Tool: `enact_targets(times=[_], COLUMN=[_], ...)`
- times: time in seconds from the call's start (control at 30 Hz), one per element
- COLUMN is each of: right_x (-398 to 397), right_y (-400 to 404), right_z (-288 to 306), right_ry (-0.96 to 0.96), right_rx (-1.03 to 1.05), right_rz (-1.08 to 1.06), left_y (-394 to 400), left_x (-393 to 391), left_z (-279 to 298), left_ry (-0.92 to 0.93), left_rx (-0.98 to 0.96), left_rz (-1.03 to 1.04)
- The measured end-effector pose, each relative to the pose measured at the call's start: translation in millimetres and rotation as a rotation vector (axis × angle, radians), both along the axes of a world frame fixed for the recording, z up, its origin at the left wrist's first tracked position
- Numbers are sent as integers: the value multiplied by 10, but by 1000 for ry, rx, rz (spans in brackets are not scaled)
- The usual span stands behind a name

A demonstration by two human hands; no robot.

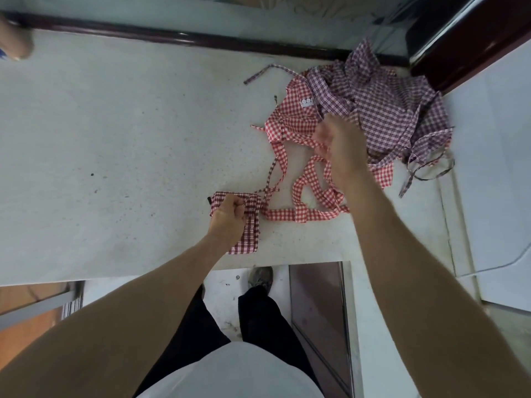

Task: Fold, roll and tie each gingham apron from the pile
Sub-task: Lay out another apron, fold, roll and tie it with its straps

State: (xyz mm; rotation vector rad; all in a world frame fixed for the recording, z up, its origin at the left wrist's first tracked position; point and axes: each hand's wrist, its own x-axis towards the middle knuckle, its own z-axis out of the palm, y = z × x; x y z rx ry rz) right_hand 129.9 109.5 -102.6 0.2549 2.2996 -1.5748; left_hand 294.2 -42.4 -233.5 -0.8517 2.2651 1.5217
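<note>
A rolled dark-red gingham apron point(249, 237) lies near the front edge of the pale counter point(115, 139). My left hand point(228, 215) rests on top of the roll with fingers curled round its tie. A thin dark-red strap point(271, 175) runs up from the roll toward my right hand point(339, 145), which is raised and blurred, fingers curled; what it pinches is unclear. Behind it lies the pile: a bright red gingham apron point(290, 119) with long looping straps point(310, 196), and a purple gingham apron point(388, 101) on top at the right.
A dark wooden rail point(172, 35) borders the counter's far edge, with a dark post point(459, 38) at the far right. White surfaces point(494, 168) adjoin the counter on the right. Another person's hand point(15, 38) shows at the far left. My legs and shoe point(261, 278) stand below the counter edge.
</note>
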Motion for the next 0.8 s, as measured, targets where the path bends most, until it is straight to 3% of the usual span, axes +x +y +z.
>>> enact_targets(times=[0.07, 0.13, 0.2, 0.6, 0.67, 0.8], right_x=[332, 717, 1031, 1212, 1311, 1442], right_y=[3, -29, -123, -348, -373, -438], right_z=[-373, -760, -1045, -1233, -1253, -1354], right_ry=[-110, -339, -443, 369, 433, 344], right_rx=[164, 159, 164, 264, 244, 227], right_rz=[57, 156, 250, 209, 257, 209], left_y=[-27, -65, -97, -161, -158, -164], left_x=[0, 1, 3, 17, -1, -24], left_z=[1, 26, 67, 32, 30, 7], left_ry=[-10, 1, 17, 38, 48, 55], left_rx=[64, 148, 188, 293, 297, 355], left_rz=[12, 42, 73, 119, 126, 158])
